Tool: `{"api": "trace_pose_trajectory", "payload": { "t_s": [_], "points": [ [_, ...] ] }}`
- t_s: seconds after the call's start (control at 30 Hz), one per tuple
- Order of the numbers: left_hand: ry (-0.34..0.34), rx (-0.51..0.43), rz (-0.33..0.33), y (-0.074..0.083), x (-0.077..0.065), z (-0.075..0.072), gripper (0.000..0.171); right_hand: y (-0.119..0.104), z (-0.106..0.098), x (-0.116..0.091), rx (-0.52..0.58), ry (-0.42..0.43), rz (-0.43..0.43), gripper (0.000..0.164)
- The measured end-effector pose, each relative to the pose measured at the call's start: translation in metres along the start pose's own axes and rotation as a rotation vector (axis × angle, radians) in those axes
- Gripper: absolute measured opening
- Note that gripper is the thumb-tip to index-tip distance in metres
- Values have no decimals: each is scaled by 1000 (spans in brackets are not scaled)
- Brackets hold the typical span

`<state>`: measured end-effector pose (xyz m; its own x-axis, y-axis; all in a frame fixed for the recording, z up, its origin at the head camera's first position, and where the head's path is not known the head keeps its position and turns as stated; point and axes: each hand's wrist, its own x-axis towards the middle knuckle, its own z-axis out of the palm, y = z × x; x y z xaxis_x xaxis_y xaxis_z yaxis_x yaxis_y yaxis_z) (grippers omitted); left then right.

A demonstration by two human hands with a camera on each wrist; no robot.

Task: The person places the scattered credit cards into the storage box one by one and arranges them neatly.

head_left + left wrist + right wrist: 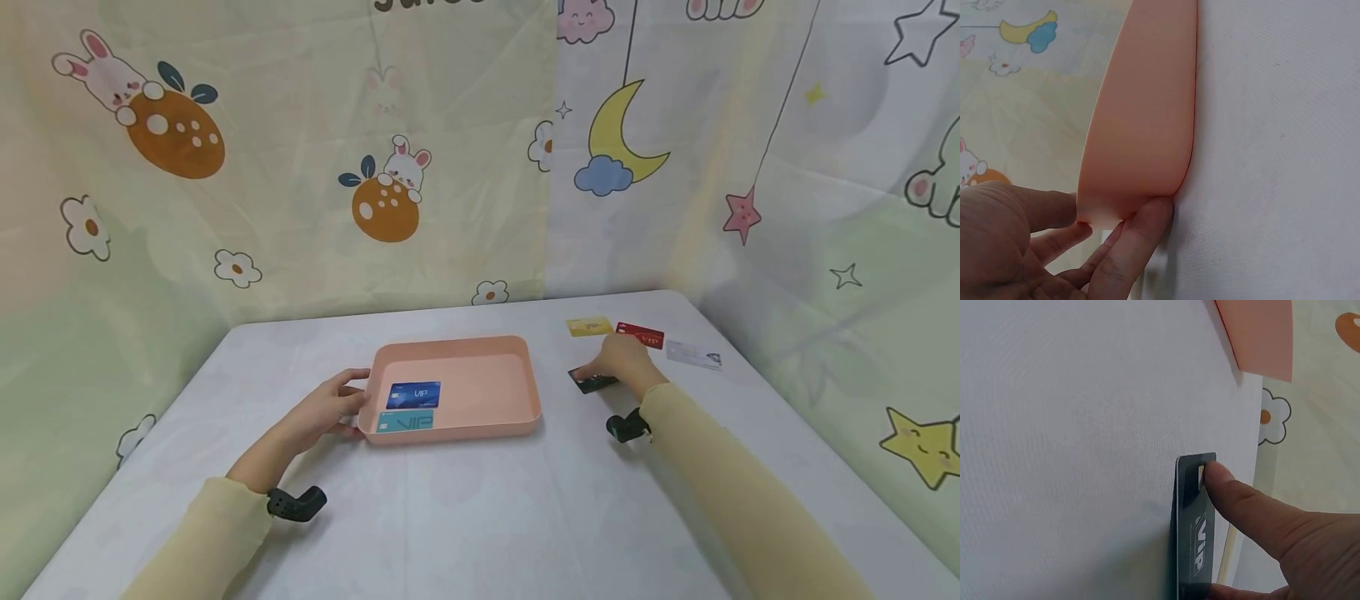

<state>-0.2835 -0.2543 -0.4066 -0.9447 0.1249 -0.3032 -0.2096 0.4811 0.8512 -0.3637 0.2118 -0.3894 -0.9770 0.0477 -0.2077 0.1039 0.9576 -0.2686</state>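
Observation:
A pink tray (pixel 480 392) stands on the table with a blue VIP card (pixel 413 395) and a teal VIP card (pixel 405 421) at its left end, one above the other. My left hand (pixel 327 412) touches the tray's left end, its fingertips (pixel 1154 215) against the outer wall low near the cloth. To the right of the tray, my right hand (pixel 621 364) holds a black VIP card (pixel 1196 519) close over the table. Its thumb presses near the card's gold chip, while another finger lies at the far part of the card.
Beyond my right hand lie a yellow card (pixel 589 326), a red VIP card (pixel 643 335) and a silvery-white card (pixel 693 356). A white cloth covers the table (pixel 465 517). Patterned curtains (pixel 300 167) hang behind it and along both sides.

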Motion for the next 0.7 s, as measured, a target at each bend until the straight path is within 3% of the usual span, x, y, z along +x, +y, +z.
{"api": "trace_pose_trajectory", "payload": {
  "t_s": [0.43,0.63,0.7],
  "points": [
    [6,-3,-10,0,0,1,61,14,-7,11,43,105,12,69],
    [4,4,-7,0,0,1,60,24,-12,16,51,31,-61,43],
    [-1,3,-2,0,-1,0,61,28,-12,16,122,-8,-58,38]
  ]
}}
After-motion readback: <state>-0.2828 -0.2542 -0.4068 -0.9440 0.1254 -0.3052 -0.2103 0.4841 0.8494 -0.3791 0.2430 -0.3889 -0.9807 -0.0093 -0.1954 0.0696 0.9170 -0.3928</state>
